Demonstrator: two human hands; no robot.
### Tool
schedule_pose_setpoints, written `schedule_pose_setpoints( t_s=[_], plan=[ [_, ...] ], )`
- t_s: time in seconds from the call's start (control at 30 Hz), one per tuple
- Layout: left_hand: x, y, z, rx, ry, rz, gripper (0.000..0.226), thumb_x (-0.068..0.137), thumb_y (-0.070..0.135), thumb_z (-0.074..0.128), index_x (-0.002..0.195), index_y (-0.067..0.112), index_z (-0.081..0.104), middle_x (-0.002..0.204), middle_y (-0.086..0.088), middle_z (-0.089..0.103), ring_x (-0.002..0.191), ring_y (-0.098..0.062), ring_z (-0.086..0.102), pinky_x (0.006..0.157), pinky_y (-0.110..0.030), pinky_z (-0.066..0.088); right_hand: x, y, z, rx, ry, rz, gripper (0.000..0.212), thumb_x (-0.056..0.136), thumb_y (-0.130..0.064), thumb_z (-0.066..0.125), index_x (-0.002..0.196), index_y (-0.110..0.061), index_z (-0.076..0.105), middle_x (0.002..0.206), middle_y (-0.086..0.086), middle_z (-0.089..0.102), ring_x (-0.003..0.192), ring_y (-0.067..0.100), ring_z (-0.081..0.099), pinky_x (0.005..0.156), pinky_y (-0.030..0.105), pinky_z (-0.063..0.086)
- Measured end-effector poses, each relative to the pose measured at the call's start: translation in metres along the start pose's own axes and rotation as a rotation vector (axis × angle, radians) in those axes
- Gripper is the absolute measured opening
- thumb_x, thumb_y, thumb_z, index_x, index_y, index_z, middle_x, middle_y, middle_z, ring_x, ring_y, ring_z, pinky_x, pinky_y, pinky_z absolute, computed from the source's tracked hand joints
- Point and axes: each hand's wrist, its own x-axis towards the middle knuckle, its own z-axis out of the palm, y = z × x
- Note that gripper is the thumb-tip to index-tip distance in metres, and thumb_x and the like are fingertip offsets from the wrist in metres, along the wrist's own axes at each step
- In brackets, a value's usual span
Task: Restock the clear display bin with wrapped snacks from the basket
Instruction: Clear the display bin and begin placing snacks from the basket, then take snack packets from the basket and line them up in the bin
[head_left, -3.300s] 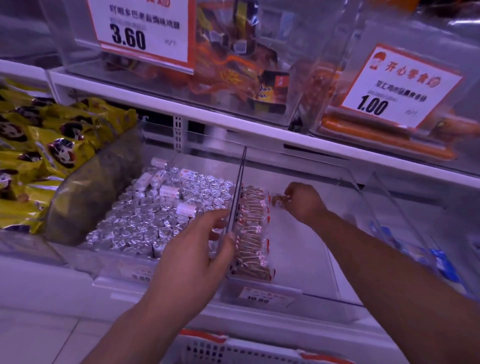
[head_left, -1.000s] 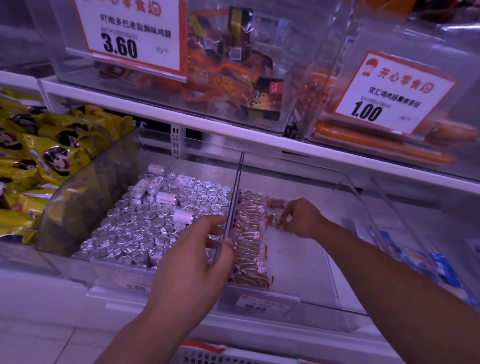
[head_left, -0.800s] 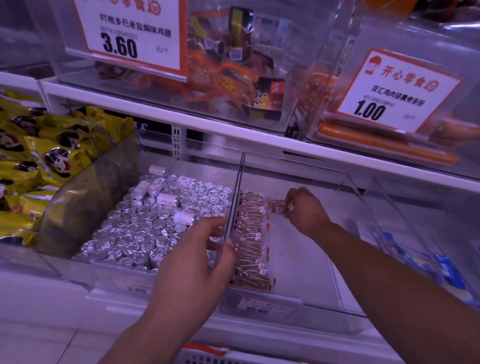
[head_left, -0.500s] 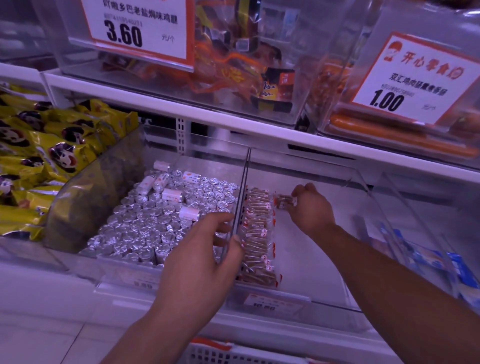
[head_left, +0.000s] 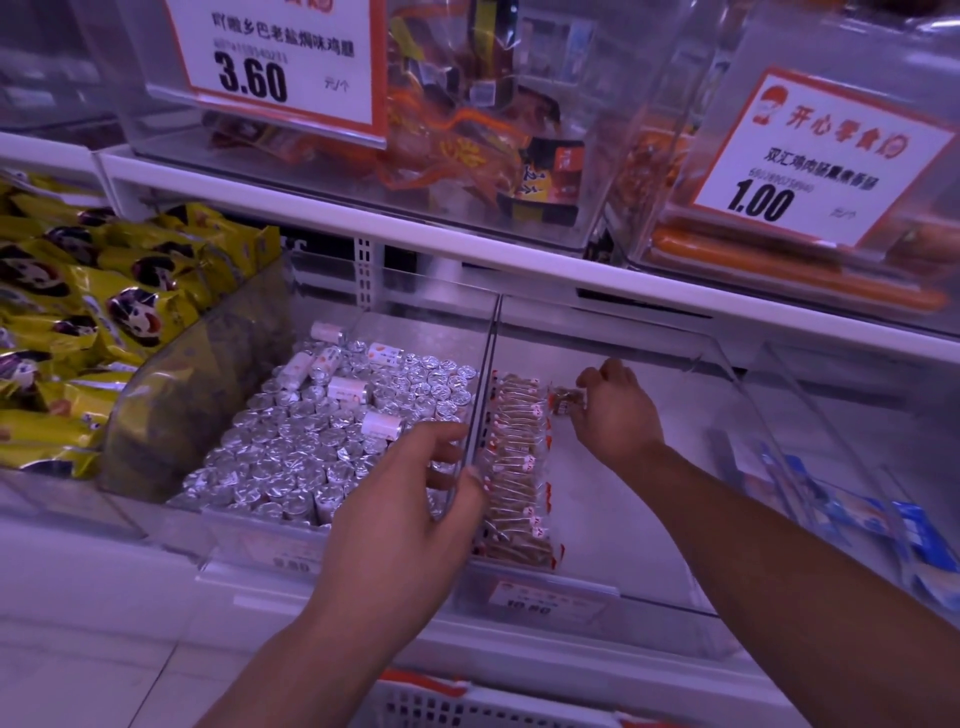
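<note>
The clear display bin (head_left: 639, 525) sits on the lower shelf, its floor mostly bare. A row of brown wrapped snacks (head_left: 519, 467) stands along its left wall. My right hand (head_left: 618, 410) is inside the bin near the far end of that row, fingers closed on one wrapped snack (head_left: 565, 401) held just right of the row's top. My left hand (head_left: 415, 519) grips the clear divider wall (head_left: 485, 395) between this bin and the one to its left, thumb on the snack side. The white basket (head_left: 467, 709) shows only as a rim at the bottom edge.
Left of the divider, a bin of foil-wrapped rolls (head_left: 322, 447). Yellow snack bags (head_left: 78, 322) fill the far left. Blue packets (head_left: 883, 525) lie in the bin to the right. The upper shelf (head_left: 519, 260) overhangs, carrying bins with price cards 3.60 (head_left: 270, 62) and 1.00 (head_left: 826, 161).
My right hand drew back toward the row's middle, then returned to the far end of the row with a snack. My left hand stayed on the divider.
</note>
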Motion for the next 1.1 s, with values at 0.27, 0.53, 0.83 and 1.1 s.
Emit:
schedule_pose_setpoints(
  t_s=[0.27,0.53,0.83,1.1],
  plan=[
    [-0.005,-0.004,-0.002,-0.008,-0.002,0.046,0.028,0.091,0.039,0.054,0.118,0.043,0.055,0.103,0.025,0.064,0.092,0.007,0.062,0.074,-0.029,0.052,-0.008,-0.002,-0.037,0.205,0.067,0.053,0.03,0.086,-0.018,0.065,0.113,-0.009,0.067,0.114,0.014,0.063,0.114,0.028,0.056,0.093,0.034,0.048],
    [-0.067,0.001,0.007,0.242,0.091,0.497,0.038,0.081,0.015,0.053,0.117,0.013,0.063,0.123,-0.004,0.059,0.117,-0.027,0.055,0.099,-0.043,0.041,-0.2,-0.037,-0.107,0.849,0.374,-0.065,0.019,0.084,-0.005,0.056,0.088,-0.019,0.067,0.077,-0.008,0.064,0.068,0.006,0.059,0.068,0.013,0.045],
    [-0.228,-0.154,0.025,0.859,-0.982,0.171,0.04,0.093,0.043,0.043,0.127,0.025,0.054,0.118,-0.004,0.062,0.106,-0.029,0.063,0.087,-0.038,0.046,-0.433,-0.044,0.055,0.237,-1.021,-0.272,0.048,0.089,-0.045,0.046,0.128,-0.02,0.056,0.135,0.01,0.057,0.126,0.032,0.052,0.102,0.044,0.045],
    [-0.28,-0.212,0.092,0.809,-1.18,0.025,0.042,0.095,0.038,0.046,0.132,0.02,0.055,0.121,-0.012,0.066,0.108,-0.035,0.064,0.091,-0.041,0.052,-0.483,-0.072,0.139,0.43,-1.129,0.171,0.055,0.082,-0.046,0.064,0.13,-0.02,0.056,0.125,0.014,0.063,0.115,0.033,0.061,0.093,0.038,0.052]
  ],
)
